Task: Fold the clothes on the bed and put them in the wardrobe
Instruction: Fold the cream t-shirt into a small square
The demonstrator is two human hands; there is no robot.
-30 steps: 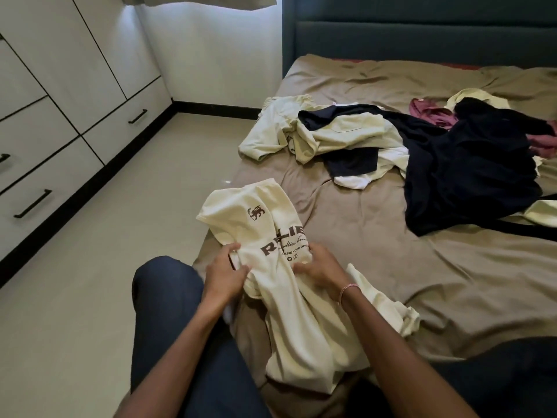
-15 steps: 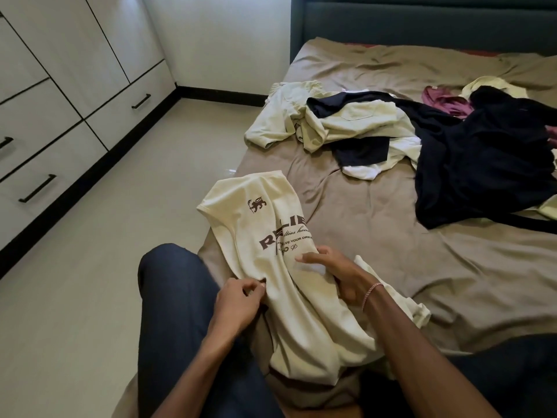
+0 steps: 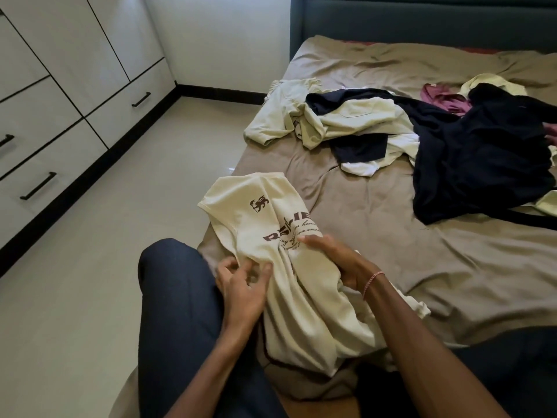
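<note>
A cream T-shirt (image 3: 259, 218) with dark brown lettering and a small lion mark lies bunched over the near corner of the bed (image 3: 376, 230) and my lap. My left hand (image 3: 244, 288) pinches the shirt's left edge between thumb and fingers. My right hand (image 3: 337, 260) lies on the printed chest with the fingers curled into the cloth. A heap of unfolded clothes sits further up the bed: pale cream shirts (image 3: 340, 122), a dark navy garment (image 3: 482, 164) and a pink one (image 3: 443, 101). The white wardrobe (image 3: 60, 95) with black handles stands along the left wall, all doors and drawers closed.
My knee in dark trousers (image 3: 177, 297) hangs off the bed's left edge over the pale tiled floor (image 3: 135, 188). A dark padded headboard (image 3: 422, 19) runs along the back. The tan sheet is wrinkled.
My left hand slid down the shirt's left edge toward me and now pinches it lower. My right hand shifted from the middle fold onto the printed lettering. The view moved slightly.
</note>
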